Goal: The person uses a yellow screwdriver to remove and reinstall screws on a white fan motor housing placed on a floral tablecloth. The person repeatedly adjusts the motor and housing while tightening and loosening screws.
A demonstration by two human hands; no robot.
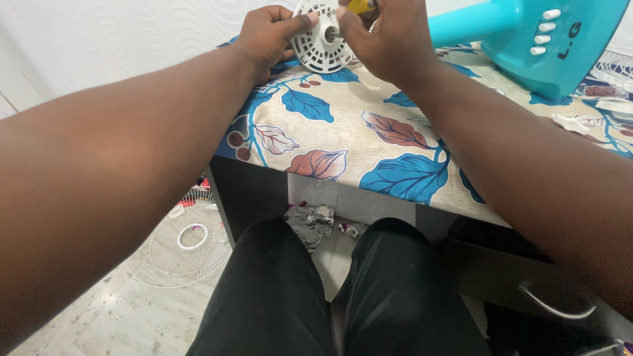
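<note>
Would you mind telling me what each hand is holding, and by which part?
The left hand holds the white round vented fan part by its left rim. The right hand holds a yellow-handled tool by its handle, at the part's centre.

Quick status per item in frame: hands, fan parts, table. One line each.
left hand: gripping white vented motor cover at its rim
right hand: holding yellow-handled tool at the cover's centre
teal fan base: lying tipped on the table
wire fan guard: detached, flat on the floor
table: covered with leaf-print cloth
</note>
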